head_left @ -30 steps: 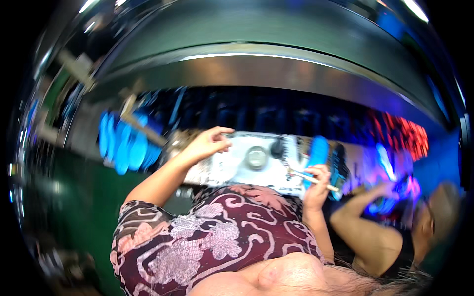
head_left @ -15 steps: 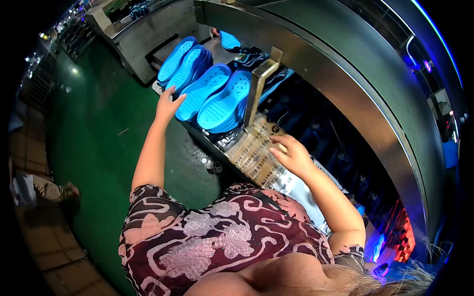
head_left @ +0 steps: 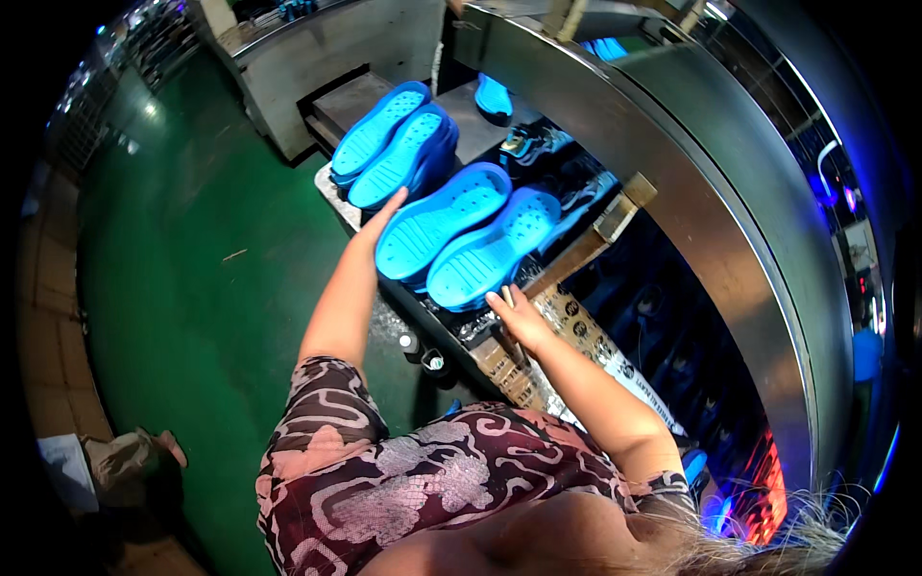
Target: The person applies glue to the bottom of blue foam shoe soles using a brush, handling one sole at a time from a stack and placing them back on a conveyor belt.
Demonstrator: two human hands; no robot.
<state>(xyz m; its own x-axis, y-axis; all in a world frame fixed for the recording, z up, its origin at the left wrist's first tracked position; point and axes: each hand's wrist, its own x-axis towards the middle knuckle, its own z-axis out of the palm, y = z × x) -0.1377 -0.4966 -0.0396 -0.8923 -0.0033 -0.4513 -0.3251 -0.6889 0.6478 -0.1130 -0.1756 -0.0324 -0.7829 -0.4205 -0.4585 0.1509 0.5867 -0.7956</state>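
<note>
Two pairs of stacked bright blue shoe soles lie on the bench, dotted with small holes. My left hand (head_left: 386,217) reaches into the gap between the far stacks (head_left: 411,149) and the near left stack (head_left: 437,223). Its thumb points up; its other fingers are hidden behind the soles. At the near end of the right stack (head_left: 495,252), my right hand (head_left: 523,319) touches or nearly touches the sole's edge, fingers bent. A small pale piece (head_left: 506,297) shows between the fingers of that hand, too small to name.
A metal bracket (head_left: 615,221) juts out beside the soles. Behind it runs a long curved metal machine frame (head_left: 672,154). Printed brown tape (head_left: 509,372) covers the bench near me. Small bottles (head_left: 423,355) stand below its edge; a lone blue sole (head_left: 494,98) lies farther back.
My left hand has moved from the outer side of the stacks into the gap between them. My right hand has come from above the taped bench to the right stack's near end. The view has shifted.
</note>
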